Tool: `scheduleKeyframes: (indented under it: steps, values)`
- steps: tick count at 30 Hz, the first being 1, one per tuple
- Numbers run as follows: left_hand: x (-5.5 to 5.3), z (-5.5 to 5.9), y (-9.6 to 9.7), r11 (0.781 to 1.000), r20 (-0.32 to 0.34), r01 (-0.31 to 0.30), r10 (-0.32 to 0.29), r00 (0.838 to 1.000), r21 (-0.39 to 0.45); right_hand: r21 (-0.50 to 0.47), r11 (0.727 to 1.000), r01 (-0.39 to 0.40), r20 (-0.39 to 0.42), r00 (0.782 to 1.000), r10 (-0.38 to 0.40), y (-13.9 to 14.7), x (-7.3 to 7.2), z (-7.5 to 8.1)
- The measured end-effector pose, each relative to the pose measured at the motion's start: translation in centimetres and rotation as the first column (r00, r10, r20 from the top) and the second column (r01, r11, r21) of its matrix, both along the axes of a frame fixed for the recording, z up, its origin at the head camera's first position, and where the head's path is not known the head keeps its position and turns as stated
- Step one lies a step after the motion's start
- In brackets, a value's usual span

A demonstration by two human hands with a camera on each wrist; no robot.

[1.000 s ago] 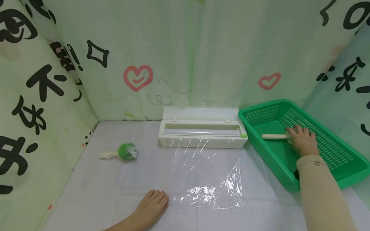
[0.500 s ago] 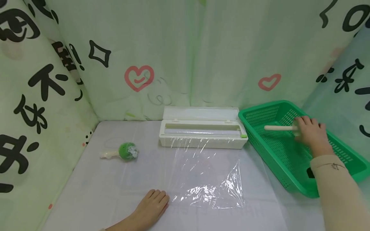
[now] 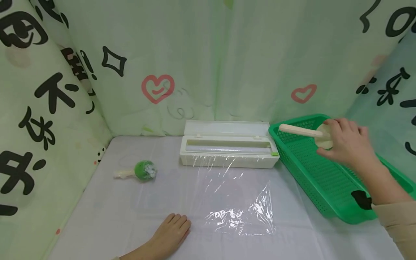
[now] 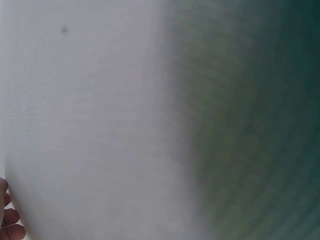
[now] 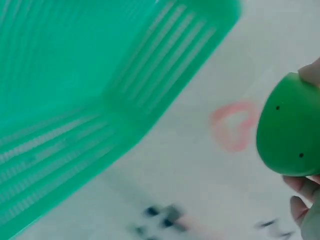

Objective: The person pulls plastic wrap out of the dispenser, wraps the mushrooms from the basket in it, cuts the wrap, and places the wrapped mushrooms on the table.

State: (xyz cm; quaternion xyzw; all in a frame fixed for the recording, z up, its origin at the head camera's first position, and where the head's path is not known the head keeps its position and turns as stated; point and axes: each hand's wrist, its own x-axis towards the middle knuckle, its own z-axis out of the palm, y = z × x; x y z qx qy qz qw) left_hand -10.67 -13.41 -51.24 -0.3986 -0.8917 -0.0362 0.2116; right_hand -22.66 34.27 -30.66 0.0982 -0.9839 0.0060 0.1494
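Note:
My right hand [image 3: 351,146] grips a wooden-handled toy [image 3: 300,130] by its head, above the green basket's far part. Its pale handle points left; the head shows cream in the head view. In the right wrist view, a green dome [image 5: 290,127] with dark dots lies between thumb and fingers. My left hand [image 3: 169,233] rests on the table, fingers loosely bent, beside clear cling film [image 3: 237,213]. The film comes out of a white dispenser box [image 3: 227,160] with its lid raised. A second toy, with a green round head [image 3: 143,170], lies at left, plastic around it.
The green basket [image 3: 312,195] stands slanted at the right, against the dispenser's right end. White cloth [image 3: 97,216] covers the table. Printed curtains [image 3: 201,65] enclose the back and both sides. A black device [image 3: 360,199] sits under my right wrist.
My right hand has lifted the toy from inside the basket and moved up and slightly right, the handle now tilting upward to the left. My left hand has stayed still.

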Motion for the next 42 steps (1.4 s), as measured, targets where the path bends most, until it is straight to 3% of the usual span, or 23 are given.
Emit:
scheduleKeyframes:
  steps: [3,6,11,15,25,35,42]
  values:
    - [0.0,-0.1,-0.1,1.0,0.005,-0.003,0.003,1.0,0.003,0.013,0.997,-0.07,-0.046,0.996,0.071,-3.5,1.7,-0.4]
    - [0.0,-0.1,-0.1,1.0,0.004,-0.003,0.003,1.0,0.004,0.046,0.987,-0.156,-0.084,0.984,0.159,-6.8,3.3,-1.7]
    - [-0.1,0.3,0.1,1.0,0.012,0.005,-0.005,1.0,0.01,0.092,0.948,-0.305,-0.16,0.935,0.317,-11.2,5.7,-5.3]
    - [0.0,0.7,0.2,1.0,0.031,-0.003,0.003,1.0,-0.006,0.109,0.921,-0.375,-0.176,0.904,0.389,-14.1,7.1,-8.1]
    - [0.0,0.8,0.1,1.0,0.032,-0.009,0.01,0.999,-0.019,0.095,0.891,-0.445,-0.035,0.893,0.449,-18.2,9.1,-12.2]
    - [0.2,0.9,0.1,1.0,0.056,-0.004,0.005,0.998,-0.019,0.117,0.882,-0.456,0.096,0.889,0.447,-19.0,9.9,-14.1]
    - [0.1,0.6,0.1,1.0,0.057,-0.006,0.008,0.998,-0.03,0.141,0.883,-0.447,0.097,0.894,0.437,-18.9,9.9,-15.0]
